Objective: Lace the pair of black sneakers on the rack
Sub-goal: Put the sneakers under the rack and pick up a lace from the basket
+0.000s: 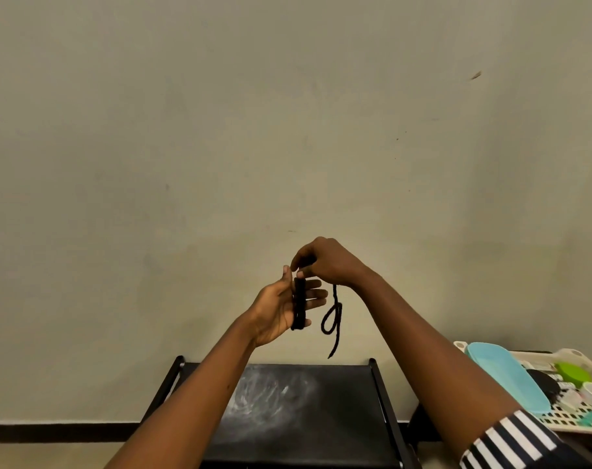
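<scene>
Head view, centre of the frame: two bare forearms rise from the lower edge toward a plain wall [220, 130]. The left hand [281, 309] is held palm up with its fingers straight and spread; one black lace [300, 308] is wound in a tight bundle around those fingers. The right hand [325, 262], just above and touching the top of the bundle, has its thumb and fingertips curled, pinching the lace. From the right hand a free length of the same lace hangs down, forms one loop and ends in one loose tail right of the left hand.

Below the hands, at lower centre, stands one black rack [321, 418]; its top shelf shows a pale dusty smear. No sneakers show on the visible shelf.

At lower right lies one white basket [579, 424] holding one light blue lid [504, 377], one green lid [573, 374] and several small items too blurred to count. One striped sleeve [511, 445] covers the right upper arm at the lower right edge.
</scene>
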